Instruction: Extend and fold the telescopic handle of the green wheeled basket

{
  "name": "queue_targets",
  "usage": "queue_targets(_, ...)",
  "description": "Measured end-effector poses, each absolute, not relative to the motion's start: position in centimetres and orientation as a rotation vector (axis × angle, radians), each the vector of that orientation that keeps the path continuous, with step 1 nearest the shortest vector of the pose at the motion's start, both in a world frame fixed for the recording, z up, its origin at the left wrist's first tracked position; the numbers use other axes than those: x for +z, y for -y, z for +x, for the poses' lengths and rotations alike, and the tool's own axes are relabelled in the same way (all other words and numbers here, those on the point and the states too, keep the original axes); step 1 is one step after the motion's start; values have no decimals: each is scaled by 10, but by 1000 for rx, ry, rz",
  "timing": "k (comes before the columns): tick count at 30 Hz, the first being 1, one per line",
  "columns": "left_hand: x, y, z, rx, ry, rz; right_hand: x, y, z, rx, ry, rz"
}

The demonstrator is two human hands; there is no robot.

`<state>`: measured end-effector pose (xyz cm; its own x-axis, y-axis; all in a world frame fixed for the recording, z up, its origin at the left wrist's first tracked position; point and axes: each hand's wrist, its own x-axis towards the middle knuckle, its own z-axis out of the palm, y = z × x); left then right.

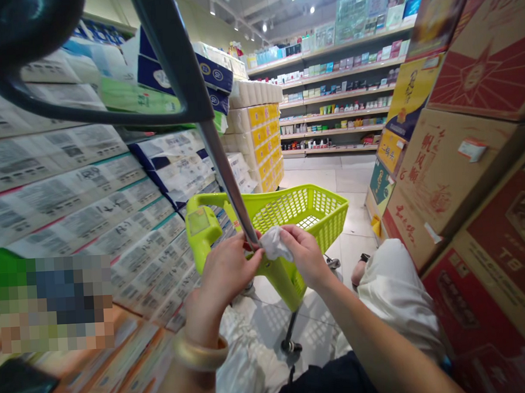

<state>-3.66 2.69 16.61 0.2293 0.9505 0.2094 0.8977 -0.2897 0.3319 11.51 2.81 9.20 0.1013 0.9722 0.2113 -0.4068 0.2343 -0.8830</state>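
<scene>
A lime-green shopping basket on wheels stands in a store aisle in front of me, with a grey metal handle bar rising from its near rim. My left hand is closed around the base of that bar. Beside it, my right hand pinches a crumpled white cloth against the bar's base at the basket's rim. A pale bangle sits on my left wrist. I am low to the floor, with my knee in light trousers to the right.
Stacked tissue packs line the left side. Brown and red cartons are piled on the right. Yellow paper-roll packs and stocked shelves stand at the aisle's far end. Pale floor tiles run between.
</scene>
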Motion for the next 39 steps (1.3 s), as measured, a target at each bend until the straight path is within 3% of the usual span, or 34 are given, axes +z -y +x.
queue_targets(7, 161, -36, -41, 652, -1620, 2229, 104, -30, 117, 1347, 779, -605)
queue_targets(15, 164, -36, -40, 686, -1636, 2219, 111, -49, 119, 897, 1005, -871)
queue_targets(20, 164, -33, -41, 741, -1619, 2200, 111, -64, 124, 922, 1159, -950)
queue_targets(26, 158, -36, -44, 782, -1637, 2215, 89, -61, 110, 633, 1481, -1071)
queue_targets(32, 152, -37, -49, 985, -1492, 2214, 72, -29, 111, 460, 1635, -933)
queue_targets(39, 157, -30, -45, 893, -1574, 2317, 74, -13, 114, 445, 1701, -880)
